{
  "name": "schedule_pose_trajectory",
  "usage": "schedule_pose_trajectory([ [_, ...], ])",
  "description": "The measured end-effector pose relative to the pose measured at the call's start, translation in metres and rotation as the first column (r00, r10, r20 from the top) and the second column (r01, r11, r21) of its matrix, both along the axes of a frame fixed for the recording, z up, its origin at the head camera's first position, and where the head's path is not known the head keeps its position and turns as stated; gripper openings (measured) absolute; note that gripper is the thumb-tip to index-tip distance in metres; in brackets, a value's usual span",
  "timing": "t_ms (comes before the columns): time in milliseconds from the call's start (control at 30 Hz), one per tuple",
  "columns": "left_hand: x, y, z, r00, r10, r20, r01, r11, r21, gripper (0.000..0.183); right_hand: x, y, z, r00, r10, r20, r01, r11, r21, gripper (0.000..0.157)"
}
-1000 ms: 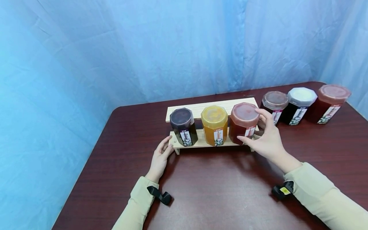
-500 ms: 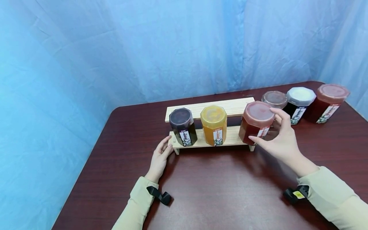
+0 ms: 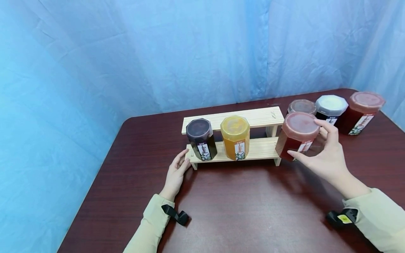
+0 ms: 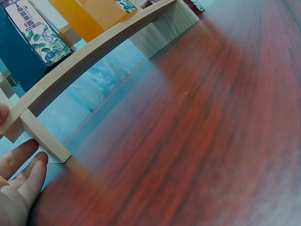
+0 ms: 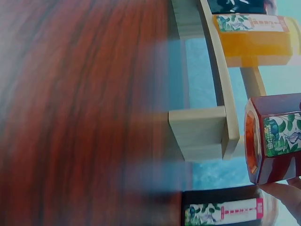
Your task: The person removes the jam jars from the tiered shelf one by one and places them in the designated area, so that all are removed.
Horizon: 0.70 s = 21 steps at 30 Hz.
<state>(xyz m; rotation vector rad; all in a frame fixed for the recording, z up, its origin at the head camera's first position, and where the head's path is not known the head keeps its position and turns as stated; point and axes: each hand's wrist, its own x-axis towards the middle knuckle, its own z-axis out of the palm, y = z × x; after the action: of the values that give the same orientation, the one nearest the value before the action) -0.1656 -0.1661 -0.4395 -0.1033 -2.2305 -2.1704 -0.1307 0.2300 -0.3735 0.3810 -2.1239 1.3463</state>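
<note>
A two-step wooden rack (image 3: 262,149) stands on the table. On its lower step are a dark jar (image 3: 201,138) with a purple label and a yellow-orange jar (image 3: 235,137), both upright. My left hand (image 3: 174,178) holds the rack's left end, its fingertips (image 4: 33,162) beside the end leg in the left wrist view. My right hand (image 3: 329,160) grips a red jar (image 3: 289,142) between thumb and fingers. That jar is slightly tilted at the step's right end, and its underside (image 5: 252,141) shows off the board in the right wrist view.
Right of the rack stand a dark jar with a pinkish lid (image 3: 302,106), one with a white lid (image 3: 331,104) and another red jar (image 3: 364,112). The held jar partly hides the nearest. Blue curtains (image 3: 190,52) hang behind the dark red wooden table (image 3: 234,207).
My right hand has lifted the red jar from the lower step and carried it rightward to the step's right end. The left hand and the rack have stayed in place.
</note>
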Motion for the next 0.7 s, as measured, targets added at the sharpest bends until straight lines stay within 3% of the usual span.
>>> schedule_pose_trajectory([
  [467,0.0,0.001,0.001,1.0,0.008,-0.007,-0.008,1.0,0.007,0.043,0.01,0.022,-0.004,0.992,-0.079,0.102,0.082,0.996,-0.02,0.107],
  [700,0.001,0.002,0.001,1.0,0.003,-0.021,-0.003,1.0,0.028,0.043,0.0,0.054,-0.03,0.987,-0.093,0.128,0.096,0.995,-0.015,0.115],
])
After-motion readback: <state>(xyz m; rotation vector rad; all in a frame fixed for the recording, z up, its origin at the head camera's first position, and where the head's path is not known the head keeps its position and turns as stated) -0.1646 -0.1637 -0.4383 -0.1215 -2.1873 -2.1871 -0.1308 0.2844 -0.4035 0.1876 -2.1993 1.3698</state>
